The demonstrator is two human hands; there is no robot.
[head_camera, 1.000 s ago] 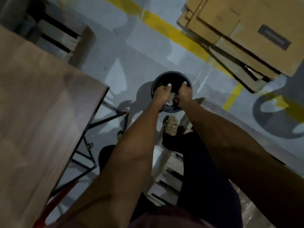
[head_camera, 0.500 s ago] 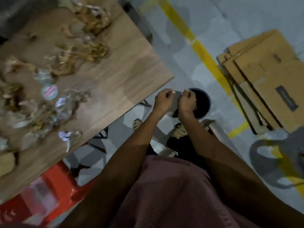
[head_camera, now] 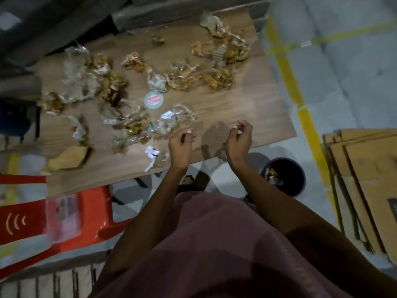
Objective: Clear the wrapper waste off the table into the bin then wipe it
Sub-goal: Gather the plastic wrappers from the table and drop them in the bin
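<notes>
Crumpled gold and clear wrappers (head_camera: 133,91) lie scattered over the wooden table (head_camera: 257,117). A round teal and pink sticker (head_camera: 153,100) sits among them, and a white scrap (head_camera: 152,153) lies near the front edge. My left hand (head_camera: 181,145) hovers over the front edge beside the closest wrappers, fingers loosely curled with nothing in them. My right hand (head_camera: 240,138) hangs over the bare right part of the table, also loosely curled and empty. The dark round bin (head_camera: 298,179) stands on the floor at the right, below the table, with wrappers inside.
A red plastic stool (head_camera: 43,220) stands at the lower left. Flattened cardboard boxes (head_camera: 369,186) are stacked on the floor at the right. Yellow floor tape (head_camera: 287,76) runs past the table's right side. A yellow cloth-like lump (head_camera: 66,158) lies near the table's left front.
Both hands left the bin, where they were together over its opening, and rose to the table's front edge. They are now apart and empty. My view swung from the floor up to the table.
</notes>
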